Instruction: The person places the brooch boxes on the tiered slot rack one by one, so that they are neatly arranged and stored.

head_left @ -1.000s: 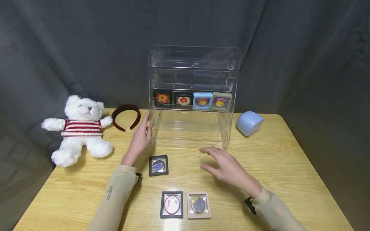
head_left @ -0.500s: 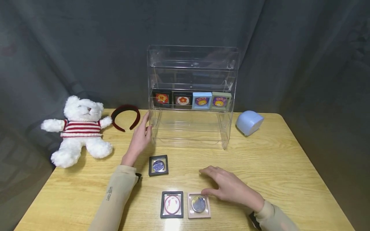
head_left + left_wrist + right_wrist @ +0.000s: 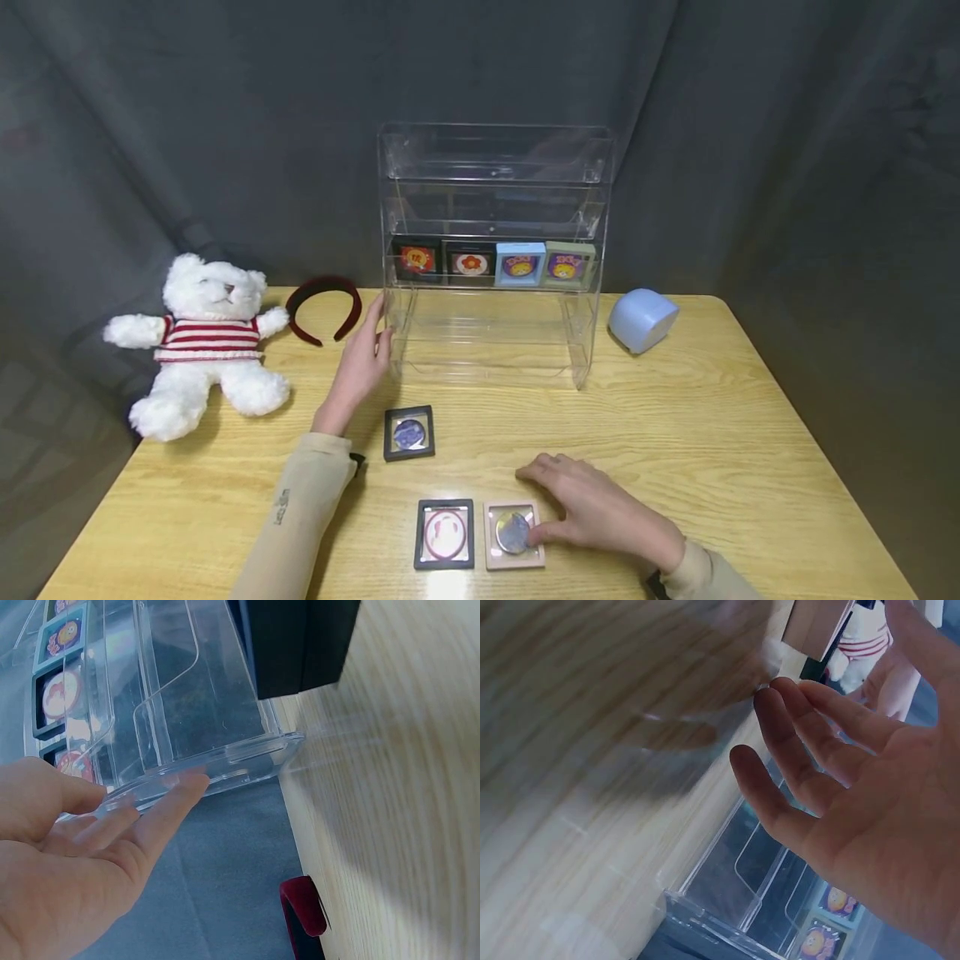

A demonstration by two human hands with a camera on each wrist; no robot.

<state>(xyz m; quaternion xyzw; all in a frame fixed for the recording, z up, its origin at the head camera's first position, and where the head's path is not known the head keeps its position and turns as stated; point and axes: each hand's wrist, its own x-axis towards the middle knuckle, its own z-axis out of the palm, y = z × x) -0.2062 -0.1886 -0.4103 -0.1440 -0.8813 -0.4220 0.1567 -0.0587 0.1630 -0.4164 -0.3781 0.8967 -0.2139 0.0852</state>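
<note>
A clear acrylic display rack (image 3: 491, 181) stands at the middle back, with several small framed badges (image 3: 520, 264) in a row on one tier. My left hand (image 3: 358, 367) rests against the rack's left side, fingers extended along the panel and thumb near its front edge, as the left wrist view shows. Lower down, my right hand (image 3: 596, 507) hovers over the right side of a pink square frame (image 3: 513, 535) with a round badge. The thumb reaches over the frame's right edge; the fingers are spread beyond it. I cannot tell whether the thumb touches it.
A black frame (image 3: 444, 534) lies left of the pink one, and another black frame (image 3: 408, 433) lies nearer the rack. A white teddy bear (image 3: 210, 342) and a dark red headband (image 3: 324, 285) sit at left. A light blue rounded object (image 3: 642, 321) stands at right.
My right hand has come down and toward me, from near the rack's front to the pink frame. The left hand stays at the rack's side.
</note>
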